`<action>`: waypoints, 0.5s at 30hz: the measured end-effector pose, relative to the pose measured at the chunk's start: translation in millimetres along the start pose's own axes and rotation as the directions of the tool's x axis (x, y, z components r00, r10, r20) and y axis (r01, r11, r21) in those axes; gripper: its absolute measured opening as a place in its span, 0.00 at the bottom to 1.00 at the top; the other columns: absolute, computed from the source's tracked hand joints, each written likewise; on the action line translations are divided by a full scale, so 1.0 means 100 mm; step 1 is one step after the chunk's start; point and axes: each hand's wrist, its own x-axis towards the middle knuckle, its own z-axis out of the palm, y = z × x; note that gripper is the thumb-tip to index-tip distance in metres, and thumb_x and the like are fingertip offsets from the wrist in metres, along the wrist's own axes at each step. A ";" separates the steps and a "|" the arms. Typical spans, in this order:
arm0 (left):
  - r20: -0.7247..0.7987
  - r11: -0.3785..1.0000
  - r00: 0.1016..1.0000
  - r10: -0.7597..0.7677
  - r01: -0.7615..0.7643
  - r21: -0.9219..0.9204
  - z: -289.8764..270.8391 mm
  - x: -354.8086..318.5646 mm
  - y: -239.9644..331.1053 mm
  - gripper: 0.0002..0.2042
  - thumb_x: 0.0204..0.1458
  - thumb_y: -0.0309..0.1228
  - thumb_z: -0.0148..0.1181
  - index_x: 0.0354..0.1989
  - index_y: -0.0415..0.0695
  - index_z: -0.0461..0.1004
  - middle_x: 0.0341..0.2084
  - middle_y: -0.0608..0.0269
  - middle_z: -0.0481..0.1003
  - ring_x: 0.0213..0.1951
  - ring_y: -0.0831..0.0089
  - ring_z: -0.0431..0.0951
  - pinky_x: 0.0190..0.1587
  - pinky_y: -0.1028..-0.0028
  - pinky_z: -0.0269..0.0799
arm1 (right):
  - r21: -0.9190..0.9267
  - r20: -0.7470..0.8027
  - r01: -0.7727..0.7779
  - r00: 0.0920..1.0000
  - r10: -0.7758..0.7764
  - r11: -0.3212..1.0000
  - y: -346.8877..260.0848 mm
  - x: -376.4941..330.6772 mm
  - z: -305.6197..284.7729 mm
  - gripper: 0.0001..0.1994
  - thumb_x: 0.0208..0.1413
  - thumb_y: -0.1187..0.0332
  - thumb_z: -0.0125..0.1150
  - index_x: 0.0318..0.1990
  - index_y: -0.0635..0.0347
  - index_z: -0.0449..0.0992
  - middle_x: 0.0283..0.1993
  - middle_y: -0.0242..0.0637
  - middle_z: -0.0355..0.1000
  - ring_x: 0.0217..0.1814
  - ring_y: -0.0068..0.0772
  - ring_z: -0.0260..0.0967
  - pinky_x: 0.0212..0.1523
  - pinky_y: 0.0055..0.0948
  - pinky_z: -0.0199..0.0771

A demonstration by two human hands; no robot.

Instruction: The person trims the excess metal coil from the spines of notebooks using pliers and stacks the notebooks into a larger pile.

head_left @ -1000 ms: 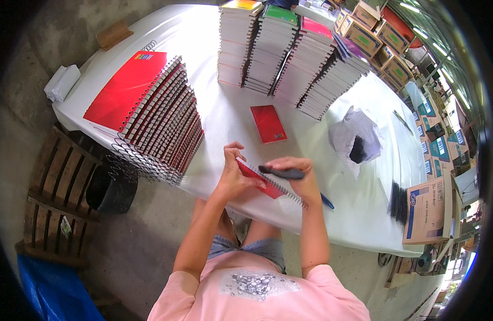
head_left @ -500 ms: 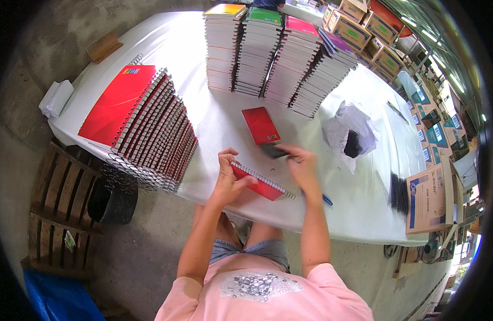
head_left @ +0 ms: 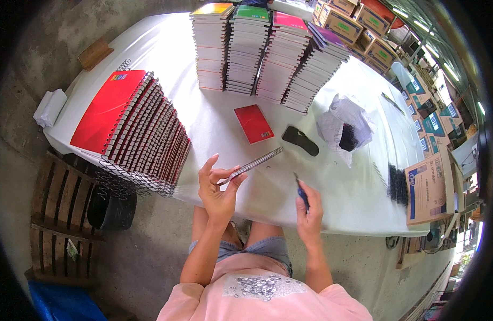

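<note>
Spiral notebook held edge-on, L hand; blue tool in R hand.
L fingers pinch notebook's near end above table edge; R fingers clenched round tool, just right of notebook. Red booklet lies beyond.

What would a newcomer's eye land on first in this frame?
Probably the fanned row of red-covered spiral notebooks at the white table's left end, then the four tall stacks of notebooks with coloured covers at its far edge. Nearer, the left hand holds a thin spiral-bound notebook edge-on, and the right hand grips a blue-handled tool.
</note>
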 end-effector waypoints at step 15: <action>0.051 0.873 0.918 0.393 -0.390 0.293 -0.06 -0.03 0.10 0.32 0.40 0.16 0.64 0.56 0.37 0.56 0.29 0.59 0.77 0.34 0.76 0.70 0.37 0.76 0.69 | 0.329 0.275 0.208 0.912 -0.304 0.921 -0.90 0.22 -0.11 0.16 0.55 0.60 0.56 0.51 0.49 0.71 0.45 0.39 0.67 0.44 0.38 0.65 0.44 0.38 0.62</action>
